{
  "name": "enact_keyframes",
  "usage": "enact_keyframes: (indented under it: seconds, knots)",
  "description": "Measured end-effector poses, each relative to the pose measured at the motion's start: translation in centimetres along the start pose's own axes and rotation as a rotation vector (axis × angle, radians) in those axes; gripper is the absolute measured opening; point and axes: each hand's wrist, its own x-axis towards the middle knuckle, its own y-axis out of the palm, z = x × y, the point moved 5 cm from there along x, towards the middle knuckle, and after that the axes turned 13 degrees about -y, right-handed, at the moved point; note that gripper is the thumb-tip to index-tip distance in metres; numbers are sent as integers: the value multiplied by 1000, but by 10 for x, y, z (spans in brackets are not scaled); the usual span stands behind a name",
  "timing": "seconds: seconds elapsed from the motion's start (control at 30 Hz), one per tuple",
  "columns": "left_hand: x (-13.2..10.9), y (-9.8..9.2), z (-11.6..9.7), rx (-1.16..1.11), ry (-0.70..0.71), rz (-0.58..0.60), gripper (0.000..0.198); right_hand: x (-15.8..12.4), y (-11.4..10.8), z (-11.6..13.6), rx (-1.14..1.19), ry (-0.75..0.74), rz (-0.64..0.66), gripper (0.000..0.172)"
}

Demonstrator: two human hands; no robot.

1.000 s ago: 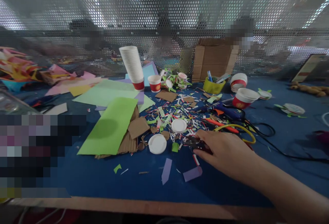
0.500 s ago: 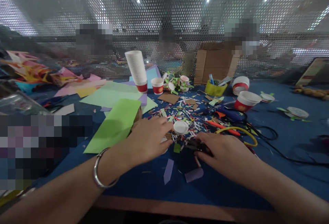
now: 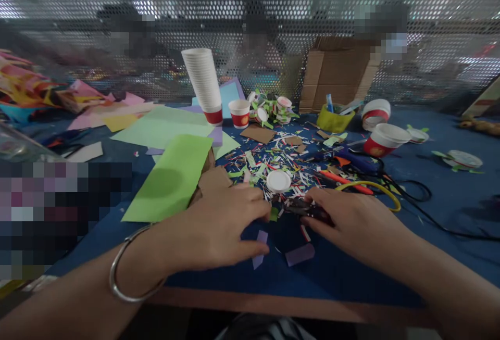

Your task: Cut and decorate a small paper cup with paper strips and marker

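Gripping dark hand tool [image 3: 309, 210] in curled right hand [image 3: 353, 216]. Holding left hand [image 3: 213, 228] near purple paper strip [image 3: 261, 237] with thumb and fingers parted.

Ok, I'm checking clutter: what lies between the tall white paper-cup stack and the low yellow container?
The head view shows a red-and-white paper cup, then heaped white-and-green crafts, paper scraps in front.

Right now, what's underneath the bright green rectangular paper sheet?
Brown cardboard peeks out beneath the right side of the bright green rectangular paper sheet. The left hand may hide more; whatever lies beneath the sheet's middle is covered.
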Motion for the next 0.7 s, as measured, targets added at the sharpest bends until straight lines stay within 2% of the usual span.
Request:
enact_keyframes:
  seconds: [0.1, 0.23, 0.47, 0.63, 0.7]
  knots:
    - [-4, 7, -5, 20, 10, 50, 31, -1, -1, -4, 1, 7, -7, 25]
    - [-5, 7, -8, 74, 12, 13, 36, 0, 0, -6, -9, 14, 25, 24]
    - [-5, 8, -8, -6, 10, 44, 29, -2, 3, -4, 15, -17, -2, 33]
    - [-2, 6, 0, -4, -33, 50, 35, -5, 0, -5, -118, 9, 12, 28]
    - [1, 0, 7, 1, -49, 6, 37, -6, -2, -5, -172, 15, 7, 28]
